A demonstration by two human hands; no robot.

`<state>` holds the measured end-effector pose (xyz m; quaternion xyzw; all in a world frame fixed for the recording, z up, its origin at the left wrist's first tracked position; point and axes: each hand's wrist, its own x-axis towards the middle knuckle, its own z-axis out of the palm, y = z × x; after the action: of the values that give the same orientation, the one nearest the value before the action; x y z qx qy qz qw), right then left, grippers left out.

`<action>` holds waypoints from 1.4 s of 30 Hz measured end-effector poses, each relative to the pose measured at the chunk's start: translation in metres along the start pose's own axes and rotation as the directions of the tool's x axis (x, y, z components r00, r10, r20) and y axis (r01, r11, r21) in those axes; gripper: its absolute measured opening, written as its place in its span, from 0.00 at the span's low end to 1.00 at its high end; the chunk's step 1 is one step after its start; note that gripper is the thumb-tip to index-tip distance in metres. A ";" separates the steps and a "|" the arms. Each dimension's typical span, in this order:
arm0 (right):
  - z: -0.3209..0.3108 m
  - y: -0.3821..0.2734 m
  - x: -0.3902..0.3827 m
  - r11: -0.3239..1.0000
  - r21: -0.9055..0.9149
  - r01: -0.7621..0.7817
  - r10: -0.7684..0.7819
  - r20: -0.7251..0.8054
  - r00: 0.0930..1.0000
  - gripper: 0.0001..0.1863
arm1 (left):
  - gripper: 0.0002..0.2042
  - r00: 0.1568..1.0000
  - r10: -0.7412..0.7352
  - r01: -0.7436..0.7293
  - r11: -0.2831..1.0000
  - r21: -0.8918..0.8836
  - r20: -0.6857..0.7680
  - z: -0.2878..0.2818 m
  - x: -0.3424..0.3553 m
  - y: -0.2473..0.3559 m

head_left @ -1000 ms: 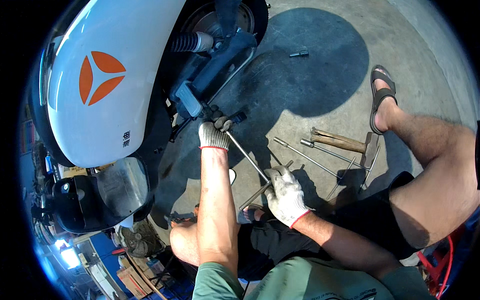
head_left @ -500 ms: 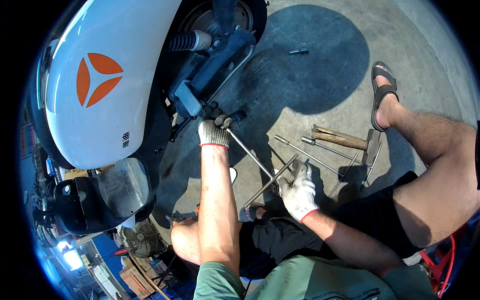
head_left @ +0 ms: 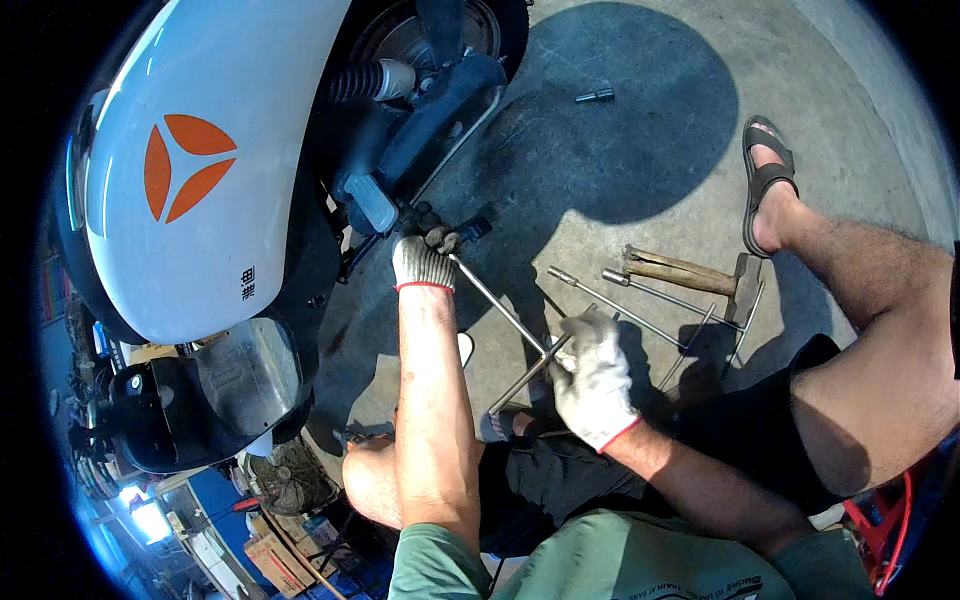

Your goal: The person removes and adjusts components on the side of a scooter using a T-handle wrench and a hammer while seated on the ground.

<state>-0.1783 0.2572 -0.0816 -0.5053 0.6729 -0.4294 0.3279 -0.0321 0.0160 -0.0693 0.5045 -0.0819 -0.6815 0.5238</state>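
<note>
A white knit glove with a red cuff covers each hand. My left hand point(head_left: 425, 255) is closed around the far end of the shaft of a T-handle wrench point(head_left: 497, 305), beside the scooter's footrest point(head_left: 371, 203). What the wrench tip meets is hidden behind the glove. My right hand point(head_left: 597, 388), slightly blurred, has its fingers curled at the upper right end of the crossbar. The crossbar slants from upper right to lower left in front of my lap. At the left and top stands the scooter, with its white body panel point(head_left: 215, 110) and dark lower parts.
On the concrete to the right lie a wooden-handled hammer point(head_left: 685, 270) and more T-handle wrenches point(head_left: 620, 308). A small metal socket point(head_left: 595, 96) lies farther off. A fan point(head_left: 290, 475) and cardboard boxes point(head_left: 275, 563) are at lower left. My sandalled foot point(head_left: 768, 185) rests at right.
The crossbar has turned slightly at the end of its shaft. My right hand has shifted up and left, its fingers curling over the bar's end. My left hand stays at the shaft.
</note>
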 end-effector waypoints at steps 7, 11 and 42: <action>0.025 -0.005 0.009 0.848 0.430 -0.311 0.262 0.171 0.950 0.15 | 0.10 1.000 0.017 -0.017 1.000 -0.001 0.023 -0.014 0.015 -0.001; 0.015 -0.007 0.024 0.057 0.603 -0.796 0.412 0.712 0.569 0.14 | 0.08 0.987 0.128 -0.127 0.992 0.012 -0.096 -0.005 0.011 -0.002; 0.028 -0.006 0.020 0.080 0.593 -0.801 0.459 0.692 0.557 0.13 | 0.19 0.911 0.385 -0.404 0.905 0.134 0.146 -0.020 0.047 0.042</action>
<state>-0.1574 0.2305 -0.0879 0.0323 0.4282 -0.4264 0.7961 0.0122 -0.0318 -0.0807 0.4774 -0.2674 -0.5806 0.6028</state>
